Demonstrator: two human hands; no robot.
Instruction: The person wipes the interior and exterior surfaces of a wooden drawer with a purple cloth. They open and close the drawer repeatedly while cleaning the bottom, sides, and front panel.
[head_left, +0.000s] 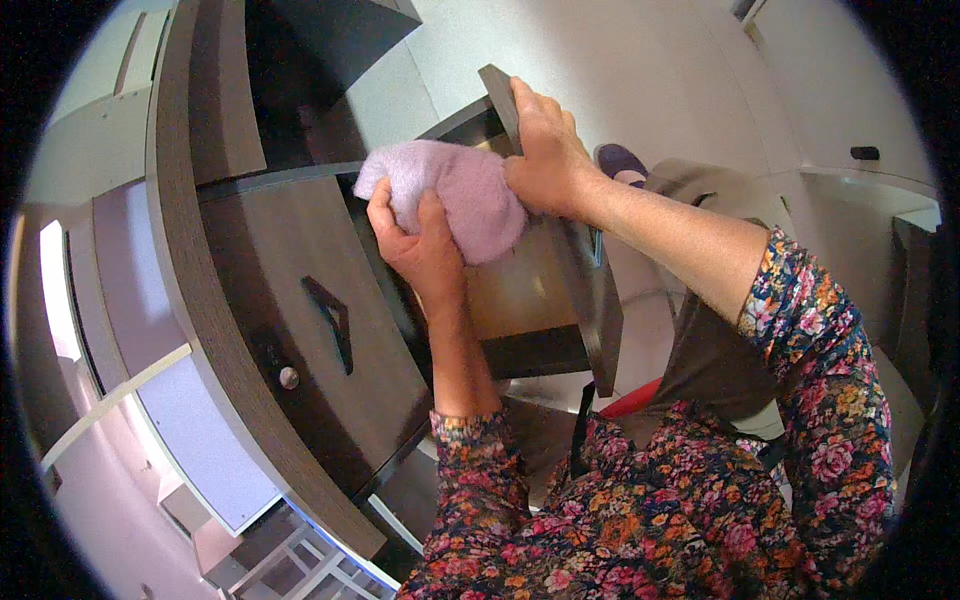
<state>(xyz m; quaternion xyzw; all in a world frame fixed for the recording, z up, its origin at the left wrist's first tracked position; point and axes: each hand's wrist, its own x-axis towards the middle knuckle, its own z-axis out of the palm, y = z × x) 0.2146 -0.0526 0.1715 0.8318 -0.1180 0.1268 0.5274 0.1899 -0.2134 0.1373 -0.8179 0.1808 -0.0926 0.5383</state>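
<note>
A fuzzy pink cloth (480, 195) is bunched in my left hand (424, 255), thumb and fingers pressed into its near side. It is held over an open drawer (525, 292) with a light-brown bottom, hiding part of the inside. My right hand (551, 154) grips the edge of the dark wood drawer front (596, 315), with its fingers over the far end and its thumb beside the cloth. A metal handle (598, 247) shows on the outer face of that front.
Left of the open drawer is a closed drawer front (315, 315) with a dark handle (334, 322) and a round lock (289, 377). Above it runs the desktop edge (225, 337). A shoe (621, 163) is on the floor beyond the drawer.
</note>
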